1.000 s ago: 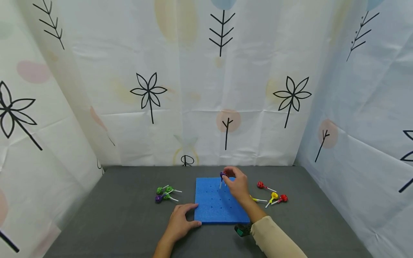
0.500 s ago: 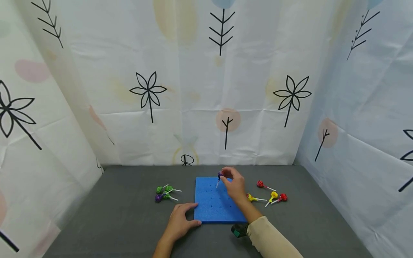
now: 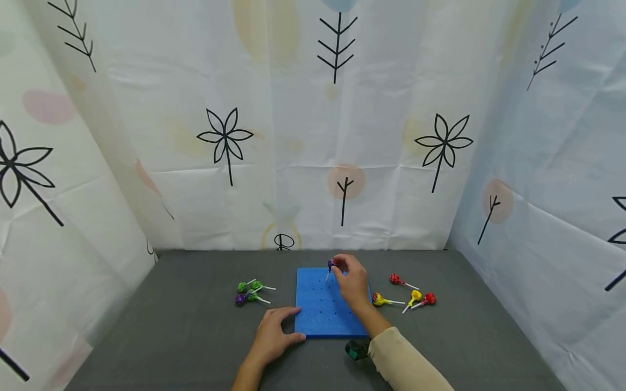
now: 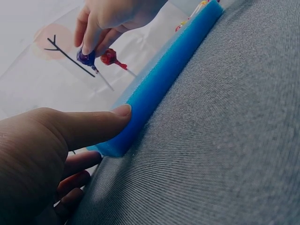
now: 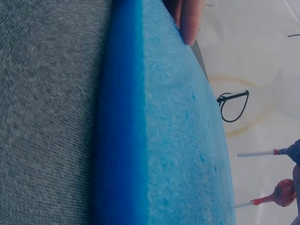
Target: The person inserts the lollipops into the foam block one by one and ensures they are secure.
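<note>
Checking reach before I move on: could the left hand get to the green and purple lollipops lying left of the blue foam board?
Probably yes. The left hand rests at the foam board's near left corner, and only bare grey table separates it from those lollipops.

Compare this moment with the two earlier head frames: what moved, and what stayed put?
The right hand, pinching the purple lollipop by its head, drifted left and slightly toward the far edge of the blue foam board; the stick tip hangs over the far rows of holes. The left hand stayed pressed at the board's near-left corner. The loose lollipops on both sides did not move.
</note>
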The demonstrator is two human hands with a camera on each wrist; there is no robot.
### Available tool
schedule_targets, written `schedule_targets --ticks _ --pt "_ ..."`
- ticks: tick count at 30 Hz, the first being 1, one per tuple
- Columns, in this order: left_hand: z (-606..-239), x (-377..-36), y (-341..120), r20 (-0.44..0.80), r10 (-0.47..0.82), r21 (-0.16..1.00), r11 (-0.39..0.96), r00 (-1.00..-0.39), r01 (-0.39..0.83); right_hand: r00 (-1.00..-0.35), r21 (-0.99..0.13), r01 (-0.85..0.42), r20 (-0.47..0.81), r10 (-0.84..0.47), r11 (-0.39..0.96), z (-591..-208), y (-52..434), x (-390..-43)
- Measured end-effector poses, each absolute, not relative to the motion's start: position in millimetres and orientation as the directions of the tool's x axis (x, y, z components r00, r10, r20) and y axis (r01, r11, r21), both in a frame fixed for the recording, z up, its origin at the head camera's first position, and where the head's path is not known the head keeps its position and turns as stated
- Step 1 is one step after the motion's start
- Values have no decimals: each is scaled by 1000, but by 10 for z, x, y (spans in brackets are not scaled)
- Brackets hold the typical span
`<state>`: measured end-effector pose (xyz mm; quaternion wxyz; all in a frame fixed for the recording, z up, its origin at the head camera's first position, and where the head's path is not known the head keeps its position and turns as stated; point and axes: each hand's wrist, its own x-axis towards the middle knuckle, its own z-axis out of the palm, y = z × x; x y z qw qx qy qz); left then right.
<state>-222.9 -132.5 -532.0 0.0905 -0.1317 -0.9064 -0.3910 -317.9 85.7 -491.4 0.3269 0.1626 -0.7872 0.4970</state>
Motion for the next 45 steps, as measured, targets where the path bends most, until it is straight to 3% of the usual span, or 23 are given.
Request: schedule_targets --ticks 11,20,29,45 --pt "-5343 -2233 -1334 257 177 688 657 -950 308 -769 -690 -530 636 64 494 -4942 792 -3170" --pt "-5338 -2238 -1329 257 167 692 656 -952 301 -694 -591 -592 719 26 548 -4994 772 -3199" --pt "-5353 -2253 -1325 255 165 688 662 -953 298 -724 -610 -559 689 29 562 -4989 767 -3209" --pt "-5371 -2253 -1315 269 158 683 664 -950 304 -725 -513 -534 687 -52 672 -4984 757 -3216"
